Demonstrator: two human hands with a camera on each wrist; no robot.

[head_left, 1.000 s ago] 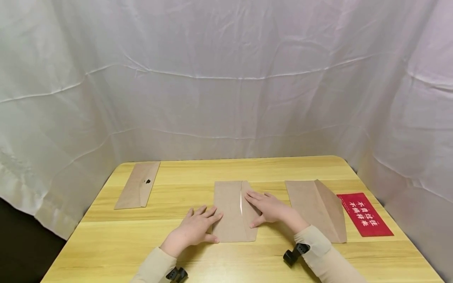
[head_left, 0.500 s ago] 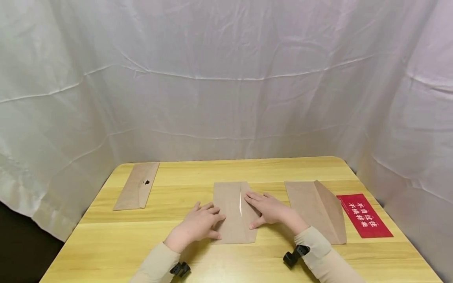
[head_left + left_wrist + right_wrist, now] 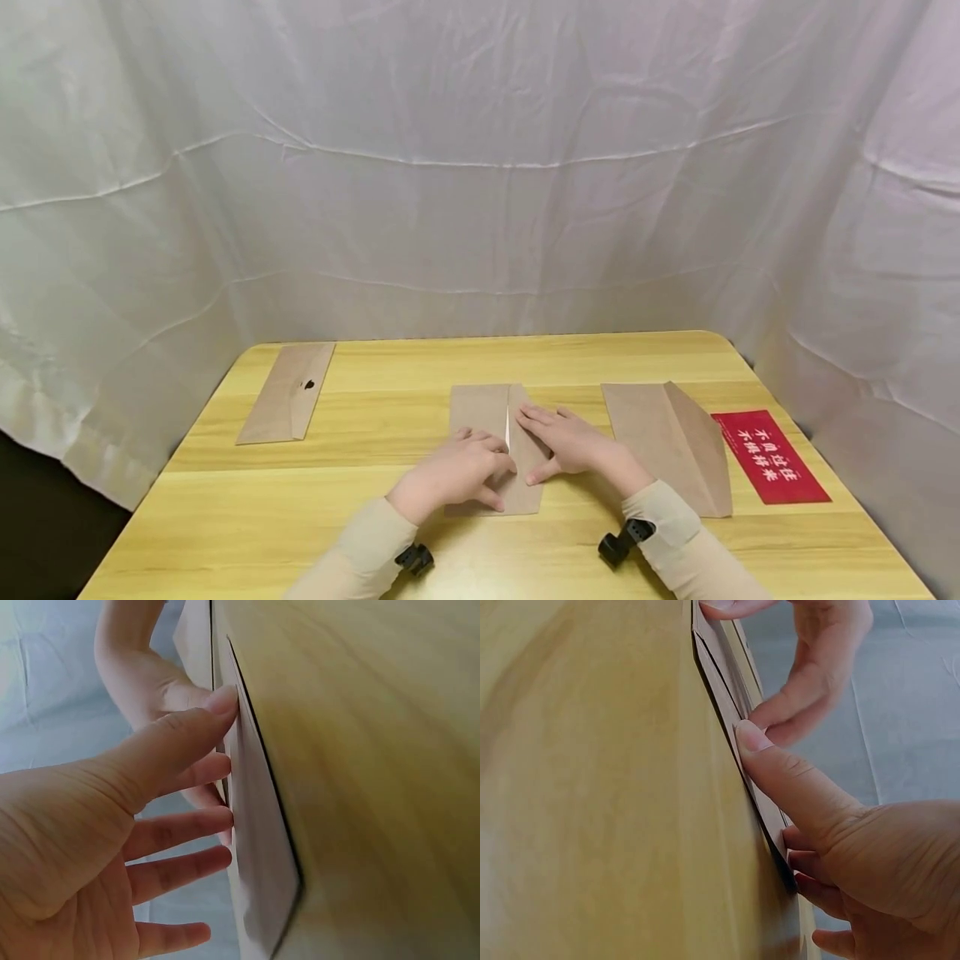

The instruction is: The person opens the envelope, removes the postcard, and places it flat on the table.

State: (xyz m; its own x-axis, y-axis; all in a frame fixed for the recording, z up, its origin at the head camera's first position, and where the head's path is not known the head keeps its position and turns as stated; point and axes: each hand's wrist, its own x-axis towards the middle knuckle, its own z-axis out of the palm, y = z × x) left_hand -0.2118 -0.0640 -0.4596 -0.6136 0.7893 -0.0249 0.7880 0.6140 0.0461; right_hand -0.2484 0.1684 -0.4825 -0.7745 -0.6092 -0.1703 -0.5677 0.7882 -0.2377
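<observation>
A brown paper envelope (image 3: 480, 408) lies flat in the middle of the table, its flap on the right side. A thin white sliver shows along the line between body and flap. My left hand (image 3: 461, 471) reaches over the envelope's body, fingertips close to that line. In the left wrist view the fingers (image 3: 180, 829) of that hand are spread and fairly straight, touching the paper. My right hand (image 3: 573, 442) rests on the flap with fingers and thumb apart; in the right wrist view its thumb (image 3: 780, 761) lies against the paper.
To the right lies another brown envelope (image 3: 652, 433) with its flap unfolded. Beside it is a red card (image 3: 772, 458) with white characters. A closed brown envelope (image 3: 285, 396) with a small dark mark lies at the far left. Pale curtains (image 3: 480, 208) hang around the wooden table.
My left hand has moved right, from the envelope's left edge across its body toward the flap line. My right hand has stayed on the flap.
</observation>
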